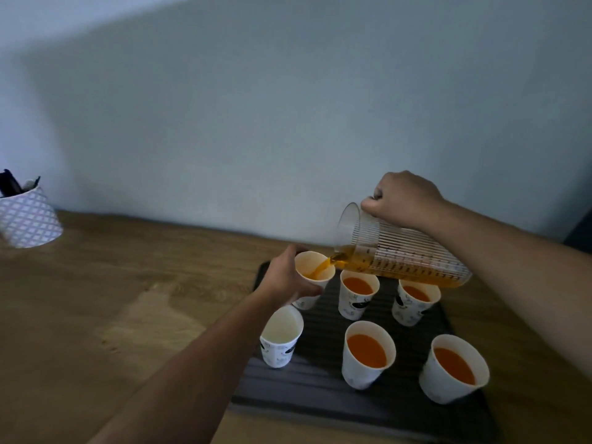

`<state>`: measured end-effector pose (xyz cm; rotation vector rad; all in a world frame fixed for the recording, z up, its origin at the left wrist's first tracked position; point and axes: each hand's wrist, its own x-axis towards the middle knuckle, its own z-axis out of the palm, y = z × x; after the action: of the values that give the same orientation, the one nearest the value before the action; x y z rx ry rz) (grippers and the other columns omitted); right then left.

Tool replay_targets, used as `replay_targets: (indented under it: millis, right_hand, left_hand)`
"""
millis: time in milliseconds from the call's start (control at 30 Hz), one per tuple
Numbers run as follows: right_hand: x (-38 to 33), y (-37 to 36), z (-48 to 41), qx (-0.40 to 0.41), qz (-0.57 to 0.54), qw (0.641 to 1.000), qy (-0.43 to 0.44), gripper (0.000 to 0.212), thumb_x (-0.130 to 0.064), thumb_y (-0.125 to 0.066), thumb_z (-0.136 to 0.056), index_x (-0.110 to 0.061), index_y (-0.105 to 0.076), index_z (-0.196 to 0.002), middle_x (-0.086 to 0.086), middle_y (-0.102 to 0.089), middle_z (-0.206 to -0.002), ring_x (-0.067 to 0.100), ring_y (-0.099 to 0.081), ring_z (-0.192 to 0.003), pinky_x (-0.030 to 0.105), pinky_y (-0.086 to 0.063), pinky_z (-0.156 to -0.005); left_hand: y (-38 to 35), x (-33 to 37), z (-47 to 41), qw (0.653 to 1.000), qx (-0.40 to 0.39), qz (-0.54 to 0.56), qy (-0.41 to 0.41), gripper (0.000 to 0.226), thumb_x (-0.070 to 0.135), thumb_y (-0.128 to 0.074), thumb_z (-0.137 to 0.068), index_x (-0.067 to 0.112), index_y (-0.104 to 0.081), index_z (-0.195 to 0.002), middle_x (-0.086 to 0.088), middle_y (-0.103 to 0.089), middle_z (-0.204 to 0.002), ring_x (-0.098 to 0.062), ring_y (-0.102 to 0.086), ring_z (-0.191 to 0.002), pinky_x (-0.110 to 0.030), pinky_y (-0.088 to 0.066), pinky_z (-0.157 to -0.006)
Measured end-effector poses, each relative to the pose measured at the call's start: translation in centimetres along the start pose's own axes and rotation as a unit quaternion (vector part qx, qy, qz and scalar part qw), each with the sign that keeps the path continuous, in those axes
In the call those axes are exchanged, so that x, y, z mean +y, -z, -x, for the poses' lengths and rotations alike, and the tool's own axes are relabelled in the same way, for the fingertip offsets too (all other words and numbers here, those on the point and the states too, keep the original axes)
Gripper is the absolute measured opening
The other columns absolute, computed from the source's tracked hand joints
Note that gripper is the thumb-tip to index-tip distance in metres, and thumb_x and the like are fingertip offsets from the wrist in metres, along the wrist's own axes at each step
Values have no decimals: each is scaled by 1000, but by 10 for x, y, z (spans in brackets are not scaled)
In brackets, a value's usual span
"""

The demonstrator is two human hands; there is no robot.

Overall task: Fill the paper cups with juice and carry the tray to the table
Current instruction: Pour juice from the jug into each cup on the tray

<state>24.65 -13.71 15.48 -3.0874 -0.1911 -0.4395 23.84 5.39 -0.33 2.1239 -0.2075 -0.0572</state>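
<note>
The right hand (404, 200) is clenched around the handle of a ribbed clear pitcher (400, 254), tipped well over so that orange juice (320, 267) streams from its spout into the back-left paper cup (312, 277). The left hand (288, 277) wraps that cup from its left side, over the far-left corner of the dark ribbed tray (320, 379). Four cups on the tray hold juice; the near-left cup (282, 338) is empty, and a patterned pen holder (27, 216) stands well apart on the wooden counter (128, 299).
</note>
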Motion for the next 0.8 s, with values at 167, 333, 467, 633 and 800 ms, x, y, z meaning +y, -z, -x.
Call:
replay_targets:
  millis: [167, 333, 467, 633, 800]
  right_hand:
    - [-1, -5, 1, -4, 3, 1000, 1, 40, -38, -56, -86, -14, -56, -53, -1, -43, -48, 15, -39, -45, 26, -30, -50]
    - [-2, -7, 0, -3, 11, 1000, 0, 42, -40, -56, -86, -14, -57, -53, -1, -47, -48, 14, -43, -45, 24, -33, -50]
    - [-2, -9, -1, -4, 2, 1000, 0, 42, -40, -56, -86, -15, -56, -53, -1, -49, -49, 14, -43, -45, 25, -34, -51]
    - [-2, -11, -1, -5, 0, 1000, 2, 42, -39, -57, -86, -15, -55, -52, -1, -44, -48, 14, -39, -44, 25, -32, -51]
    - [-1, -10, -2, -4, -1, 1000, -1, 43, -38, -56, -86, -15, -53, -50, -2, -42, -47, 15, -39, -44, 24, -30, -50]
  left_hand:
    - [-1, -2, -1, 1000, 5, -2, 7, 87, 20, -89, -59, 22, -43, -133, 0, -54, -131, -21, -52, -120, -44, -49, -98]
    - [-2, -4, -1, 1000, 6, -1, 16, 89, 20, -89, -60, 22, -41, -134, -1, -53, -132, -21, -51, -121, -41, -49, -98]
    - [-4, -5, -1, 1000, 7, -5, 20, 90, 20, -89, -58, 22, -41, -135, -2, -54, -132, -22, -52, -120, -43, -49, -97]
    - [-5, -4, -2, 1000, 2, -2, 25, 90, 19, -89, -60, 21, -41, -136, -2, -53, -133, -23, -52, -121, -43, -49, -98]
    - [-5, -4, -3, 1000, 5, 2, 30, 90, 19, -88, -61, 21, -41, -137, -2, -52, -134, -22, -51, -121, -43, -49, -98]
